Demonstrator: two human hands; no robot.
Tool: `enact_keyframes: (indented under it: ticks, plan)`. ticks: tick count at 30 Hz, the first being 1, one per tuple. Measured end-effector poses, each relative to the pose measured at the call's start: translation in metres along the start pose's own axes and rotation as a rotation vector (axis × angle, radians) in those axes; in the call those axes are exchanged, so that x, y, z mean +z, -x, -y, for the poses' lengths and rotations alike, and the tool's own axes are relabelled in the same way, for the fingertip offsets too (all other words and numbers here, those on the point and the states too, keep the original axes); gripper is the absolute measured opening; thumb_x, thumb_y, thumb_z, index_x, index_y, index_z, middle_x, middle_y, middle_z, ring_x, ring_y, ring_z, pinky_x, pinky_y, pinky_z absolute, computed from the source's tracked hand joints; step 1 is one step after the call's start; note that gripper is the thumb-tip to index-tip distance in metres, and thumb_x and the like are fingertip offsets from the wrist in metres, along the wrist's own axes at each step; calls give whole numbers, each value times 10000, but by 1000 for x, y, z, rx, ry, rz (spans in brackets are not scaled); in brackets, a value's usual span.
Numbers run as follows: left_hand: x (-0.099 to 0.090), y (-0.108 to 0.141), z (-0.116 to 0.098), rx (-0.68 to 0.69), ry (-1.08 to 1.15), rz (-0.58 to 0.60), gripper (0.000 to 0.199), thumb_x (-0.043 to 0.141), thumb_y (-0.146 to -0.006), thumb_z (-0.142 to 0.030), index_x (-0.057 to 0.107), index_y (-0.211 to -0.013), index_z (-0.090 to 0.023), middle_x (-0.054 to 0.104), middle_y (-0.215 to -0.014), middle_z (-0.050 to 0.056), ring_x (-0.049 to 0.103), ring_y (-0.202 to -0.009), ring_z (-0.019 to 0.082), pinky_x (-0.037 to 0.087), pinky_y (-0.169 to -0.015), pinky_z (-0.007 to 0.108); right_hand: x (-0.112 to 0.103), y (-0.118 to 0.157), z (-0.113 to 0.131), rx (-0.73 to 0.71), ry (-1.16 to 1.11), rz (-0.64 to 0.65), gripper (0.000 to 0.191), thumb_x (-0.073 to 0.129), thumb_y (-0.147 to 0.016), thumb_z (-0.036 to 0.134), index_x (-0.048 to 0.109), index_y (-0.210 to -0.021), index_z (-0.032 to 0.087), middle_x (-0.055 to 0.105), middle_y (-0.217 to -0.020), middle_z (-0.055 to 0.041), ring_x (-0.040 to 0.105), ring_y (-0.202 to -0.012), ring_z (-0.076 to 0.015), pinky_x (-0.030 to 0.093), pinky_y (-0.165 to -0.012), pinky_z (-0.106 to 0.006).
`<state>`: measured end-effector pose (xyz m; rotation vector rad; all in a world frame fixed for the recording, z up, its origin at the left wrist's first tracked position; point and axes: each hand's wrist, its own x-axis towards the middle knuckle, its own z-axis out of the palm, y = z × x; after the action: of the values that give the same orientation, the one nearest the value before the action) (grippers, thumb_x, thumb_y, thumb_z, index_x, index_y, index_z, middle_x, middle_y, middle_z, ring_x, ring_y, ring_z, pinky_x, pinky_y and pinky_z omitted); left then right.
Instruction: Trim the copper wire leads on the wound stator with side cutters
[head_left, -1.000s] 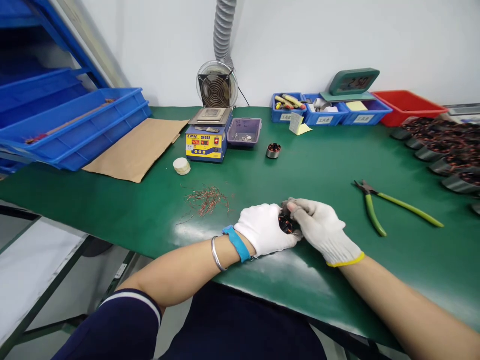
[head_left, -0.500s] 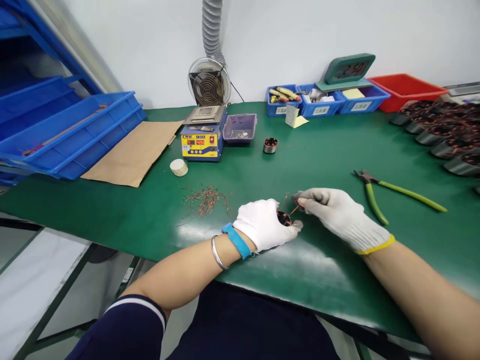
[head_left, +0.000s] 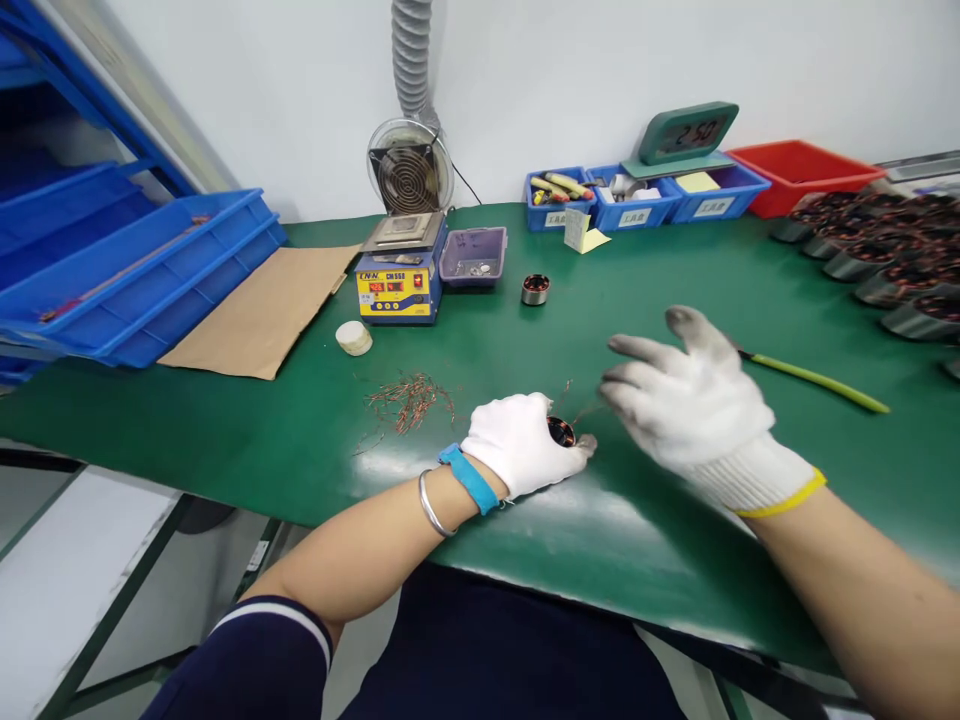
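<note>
Coil (head_left: 561, 432) (dial centre) with the left hand (head_left: 517, 445) closed around it; the right hand (head_left: 688, 400), fingers splayed toward three o'clock, grasps nothing that we can see. We judge the work partly done: one heap of scraps (head_left: 412, 402) lies at nine, yet fine wire shows by the held rim. We count one pliers (head_left: 821, 382) at three, half hidden, one loose coil (head_left: 535, 290) at twelve; the massed coils (head_left: 930, 315) at two overlap too much to number.
</note>
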<state>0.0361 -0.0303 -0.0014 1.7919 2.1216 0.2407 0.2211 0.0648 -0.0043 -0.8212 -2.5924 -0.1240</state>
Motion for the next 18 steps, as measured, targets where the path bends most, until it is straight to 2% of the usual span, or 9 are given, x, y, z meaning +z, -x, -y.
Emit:
enact_keyframes:
  ticks: [2, 4, 6, 8, 11, 13, 15, 18]
  plan:
    - [0, 0, 1, 0, 17, 0, 479, 612, -768, -702, 627, -851, -231, 713, -863, 80, 735, -871, 335, 602, -762, 425, -5, 3, -16, 102, -6, -27, 246, 541, -882, 312, 759, -767, 314, 773, -928, -83, 654, -1188, -382, 273, -1204, -672]
    - [-2, 0, 4, 7, 47, 28, 530, 616, -741, -746, 619, -850, -227, 701, -864, 77, 730, -876, 342, 605, -767, 437, -7, 7, -23, 195, -90, 45, 294, 526, -896, 415, 781, -810, 297, 779, -974, -106, 677, -1143, -387, 441, -1092, -635]
    - [-6, 1, 8, 40, 87, 53, 614, 658, -674, -788, 627, -916, -224, 694, -942, 82, 725, -913, 341, 609, -792, 436, -2, 9, -14, 209, -225, 204, 353, 547, -861, 523, 801, -900, 282, 780, -1055, -109, 692, -1113, -377, 549, -967, -576]
    - [-10, 0, 13, 120, 107, 84, 655, 706, -640, -762, 636, -1016, -231, 675, -1052, 85, 719, -950, 322, 610, -819, 418, 7, 8, 6, 266, -397, 296, 411, 604, -781, 579, 802, -958, 266, 772, -1134, -106, 675, -1143, -386, 554, -968, -569]
    - [-15, -3, 20, 239, 78, 134, 450, 682, -758, -619, 662, -1010, -247, 663, -1077, 71, 713, -951, 293, 601, -816, 391, 23, 0, 35, 450, -603, 229, 376, 635, -726, 550, 785, -921, 265, 774, -1117, -85, 666, -1138, -380, 531, -998, -574]
    - [-17, -7, 22, 276, 55, 163, 353, 679, -801, -551, 687, -973, -243, 675, -1044, 66, 709, -950, 297, 594, -816, 390, 32, -6, 42, 544, -676, 169, 320, 594, -770, 524, 761, -858, 266, 780, -1047, -64, 707, -1026, -316, 576, -924, -488]
    - [-16, -10, 24, 299, 66, 174, 367, 719, -794, -529, 711, -1027, -246, 692, -1067, 64, 704, -978, 306, 590, -841, 396, 35, -8, 38, 638, -702, 110, 327, 549, -820, 512, 739, -854, 248, 776, -959, -69, 725, -870, -262, 603, -802, -415]
    - [-14, -14, 26, 303, 129, 174, 408, 760, -786, -511, 728, -1102, -255, 716, -1113, 53, 701, -1020, 296, 588, -884, 387, 29, -4, 17, 797, -690, -12, 400, 494, -870, 536, 725, -933, 216, 741, -814, -90, 689, -690, -241, 577, -628, -384]
